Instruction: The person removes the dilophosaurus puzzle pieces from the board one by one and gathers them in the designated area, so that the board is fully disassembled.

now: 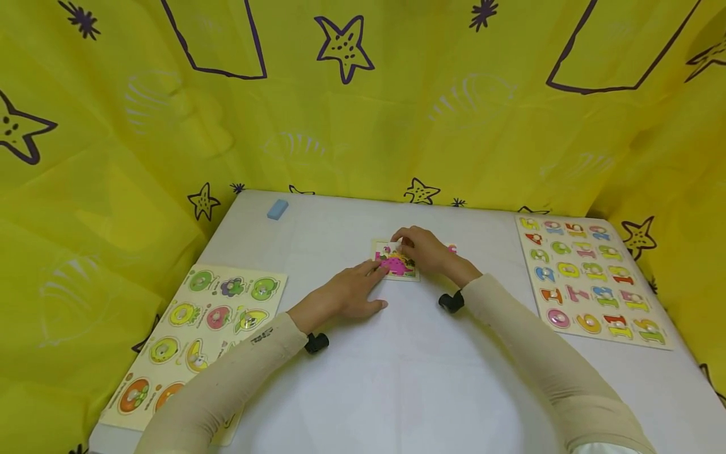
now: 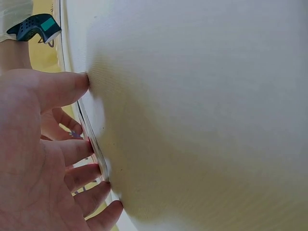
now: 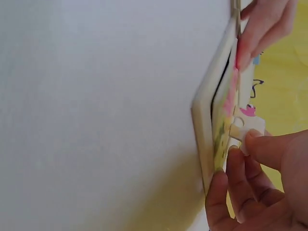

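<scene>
A small jigsaw puzzle (image 1: 392,266) with a pink dinosaur picture lies in a pale tray (image 3: 199,115) near the middle of the table. My right hand (image 1: 426,248) is over its far right part and pinches a white-edged jigsaw piece (image 3: 255,127) between thumb and fingers. In the right wrist view the piece stands tilted at the picture's surface. My left hand (image 1: 356,293) lies at the puzzle's near left side, fingers extended, fingertips on the picture's lower left. Its thumb (image 2: 67,89) is spread away from the fingers. Part of the picture is hidden by my hands.
A fruit puzzle board (image 1: 266,273) lies at the left, partly under my left sleeve. A number puzzle board (image 1: 547,268) is at the right. A blue block (image 1: 277,209) sits at the back left. A small pink-marked piece (image 1: 452,248) shows behind my right wrist. Yellow curtains (image 1: 363,139) border the table.
</scene>
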A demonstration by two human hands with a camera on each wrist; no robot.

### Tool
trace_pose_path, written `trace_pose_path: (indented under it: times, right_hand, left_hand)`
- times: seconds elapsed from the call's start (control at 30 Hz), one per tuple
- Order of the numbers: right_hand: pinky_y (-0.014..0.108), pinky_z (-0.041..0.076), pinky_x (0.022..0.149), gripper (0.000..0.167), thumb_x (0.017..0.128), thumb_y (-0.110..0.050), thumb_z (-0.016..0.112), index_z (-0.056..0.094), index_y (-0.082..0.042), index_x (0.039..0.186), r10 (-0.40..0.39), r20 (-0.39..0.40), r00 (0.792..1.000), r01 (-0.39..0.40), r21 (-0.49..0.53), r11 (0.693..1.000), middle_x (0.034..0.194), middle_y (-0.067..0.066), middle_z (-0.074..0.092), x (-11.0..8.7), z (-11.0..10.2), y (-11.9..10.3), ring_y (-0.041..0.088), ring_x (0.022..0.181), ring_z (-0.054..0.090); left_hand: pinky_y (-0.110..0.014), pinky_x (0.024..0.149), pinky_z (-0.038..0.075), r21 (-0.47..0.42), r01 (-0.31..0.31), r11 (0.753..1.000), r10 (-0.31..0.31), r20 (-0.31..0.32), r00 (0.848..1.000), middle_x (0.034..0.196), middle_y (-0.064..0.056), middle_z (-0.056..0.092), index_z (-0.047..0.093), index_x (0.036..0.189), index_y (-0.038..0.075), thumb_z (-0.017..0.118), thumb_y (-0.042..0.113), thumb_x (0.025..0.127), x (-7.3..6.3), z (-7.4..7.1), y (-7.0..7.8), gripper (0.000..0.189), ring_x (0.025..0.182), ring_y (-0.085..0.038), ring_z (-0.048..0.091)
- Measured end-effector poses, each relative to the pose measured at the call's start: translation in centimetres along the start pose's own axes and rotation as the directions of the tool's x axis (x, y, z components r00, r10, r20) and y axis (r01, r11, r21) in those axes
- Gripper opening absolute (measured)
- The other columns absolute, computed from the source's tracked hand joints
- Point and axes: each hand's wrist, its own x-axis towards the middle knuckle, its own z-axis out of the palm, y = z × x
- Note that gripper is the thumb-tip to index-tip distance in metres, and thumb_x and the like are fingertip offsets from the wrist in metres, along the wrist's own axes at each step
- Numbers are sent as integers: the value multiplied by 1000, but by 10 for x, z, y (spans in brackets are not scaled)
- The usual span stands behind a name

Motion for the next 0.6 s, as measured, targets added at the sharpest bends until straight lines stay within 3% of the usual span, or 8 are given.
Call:
trace_pose_path:
  times: [0.37, 0.6]
  right_hand:
    - [52, 49, 107, 22, 110, -10, 56, 61, 0, 128, 47, -78, 996, -41, 77, 996, 119, 19, 65, -10, -32, 12, 36, 117, 59]
    - [45, 54, 91, 24, 110, -17, 57, 64, 0, 126, 100, -103, 990, -95, 57, 994, 119, 20, 66, -30, -56, 31, 35, 112, 59]
  left_hand:
    - [-49, 128, 30, -20, 0, 1000, 0, 2, 1000, 174, -9, 25, 26, 169, 16, 56, 53, 104, 0, 0, 0, 80, 160, -29, 27]
    - [-49, 128, 29, -31, -10, 999, 10, -8, 1000, 174, -9, 25, 27, 169, 16, 56, 52, 104, 0, 2, -2, 80, 160, -30, 27]
